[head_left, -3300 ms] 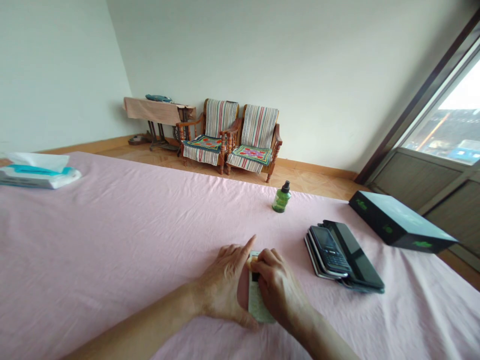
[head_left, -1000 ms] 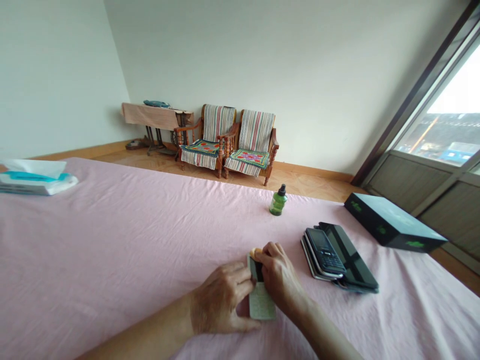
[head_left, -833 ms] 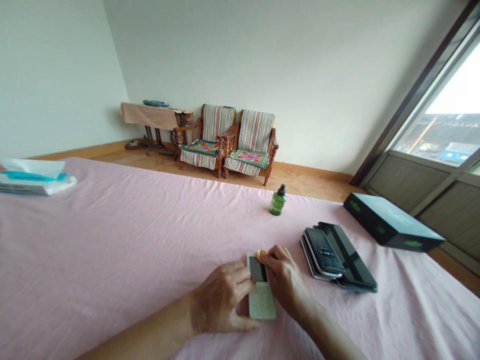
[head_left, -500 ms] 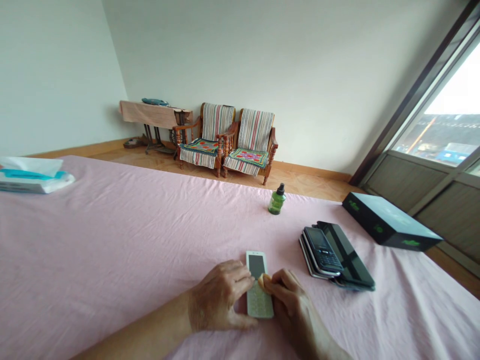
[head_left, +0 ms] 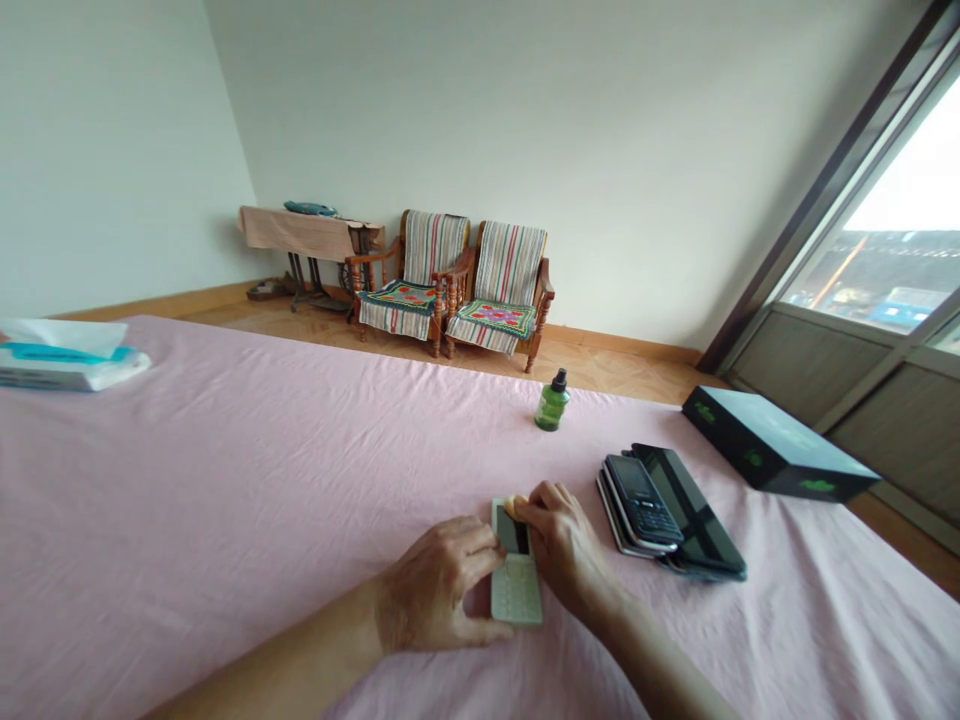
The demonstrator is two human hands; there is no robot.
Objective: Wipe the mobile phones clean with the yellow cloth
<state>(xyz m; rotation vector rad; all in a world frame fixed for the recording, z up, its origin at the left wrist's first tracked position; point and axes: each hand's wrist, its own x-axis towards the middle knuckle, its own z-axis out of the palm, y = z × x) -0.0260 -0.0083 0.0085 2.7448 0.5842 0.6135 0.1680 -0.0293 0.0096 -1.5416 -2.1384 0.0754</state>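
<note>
A white keypad phone [head_left: 517, 590] lies face up on the pink cloth, its dark screen toward the far end. My left hand [head_left: 442, 585] grips it from the left, fingers on the side edge by the screen and thumb at the near end. My right hand [head_left: 559, 530] pinches a small pale-yellow wad [head_left: 515, 507], cloth or sponge, I cannot tell which. The wad presses on the top of the screen, and that hand covers part of the phone's right edge.
To the right, a dark keypad phone [head_left: 641, 500] tops a small stack beside a black tablet [head_left: 701, 525]. Behind them is a black box [head_left: 780, 440]. A green spray bottle [head_left: 552, 402] stands farther back; a tissue pack [head_left: 75, 365] lies far left on the pink cloth [head_left: 247, 470].
My right hand has slid the yellow wad away from me, from the top of the keypad to the upper screen. My left hand stays on the phone, nearly unmoved.
</note>
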